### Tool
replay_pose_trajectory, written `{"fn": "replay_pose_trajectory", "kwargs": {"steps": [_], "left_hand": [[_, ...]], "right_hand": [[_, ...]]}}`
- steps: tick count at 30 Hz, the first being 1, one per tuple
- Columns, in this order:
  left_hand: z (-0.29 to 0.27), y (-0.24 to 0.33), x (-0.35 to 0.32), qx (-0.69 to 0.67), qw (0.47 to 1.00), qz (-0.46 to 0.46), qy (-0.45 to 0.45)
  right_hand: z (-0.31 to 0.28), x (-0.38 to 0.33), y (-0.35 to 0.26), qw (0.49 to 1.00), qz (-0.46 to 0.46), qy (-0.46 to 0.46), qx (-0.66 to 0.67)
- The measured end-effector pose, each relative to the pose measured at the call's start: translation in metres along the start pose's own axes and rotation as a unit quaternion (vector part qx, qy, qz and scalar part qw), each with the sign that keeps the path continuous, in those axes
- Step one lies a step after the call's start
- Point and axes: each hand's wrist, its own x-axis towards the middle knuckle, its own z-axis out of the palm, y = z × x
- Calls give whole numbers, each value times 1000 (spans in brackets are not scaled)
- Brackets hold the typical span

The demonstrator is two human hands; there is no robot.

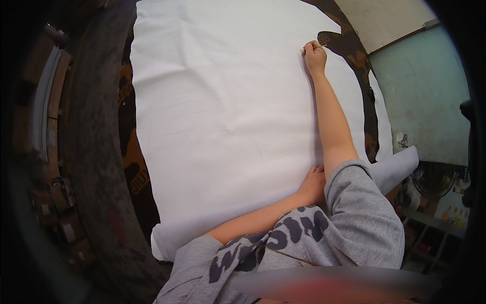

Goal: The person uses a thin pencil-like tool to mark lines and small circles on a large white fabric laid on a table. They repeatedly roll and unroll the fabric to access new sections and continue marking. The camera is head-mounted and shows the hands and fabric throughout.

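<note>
A big white sheet with a leather-like grain (223, 116) lies spread out before me, with soft creases toward its upper left. My right hand (315, 57) is stretched far forward over its right part. Pinched in those fingers is a thin, gold-coloured pen-like stick (319, 47), lying crosswise just above the sheet; whether its tip touches cannot be made out. Close to my body, my left hand (312, 186) rests on the sheet beside my right forearm, fingers stretched out and partly hidden by that arm. The sheet's near edge forms a loose roll (400, 164) against my body.
Under the white sheet shows a dark brown patterned covering (357, 61), with a cut-out gap near my right hand. A pale green panel (420, 91) stands at the right. Shelving with small bottles (455, 215) is at the lower right. Boxes (71, 228) sit far left.
</note>
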Motion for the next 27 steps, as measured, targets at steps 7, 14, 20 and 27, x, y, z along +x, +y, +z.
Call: {"fn": "replay_pose_trajectory", "kwargs": {"steps": [7, 14, 20, 27], "left_hand": [[-3, 0, 2, -26, 999, 6, -22], [3, -7, 3, -50, 999, 6, -6], [8, -11, 5, -39, 999, 18, -7], [2, -2, 3, -9, 1000, -5, 1]], "right_hand": [[-2, 4, 5, 999, 21, 22, -35], [2, 9, 17, 996, 6, 59, -65], [4, 14, 11, 989, 37, 76, -120], [53, 38, -21, 999, -20, -36, 6]]}}
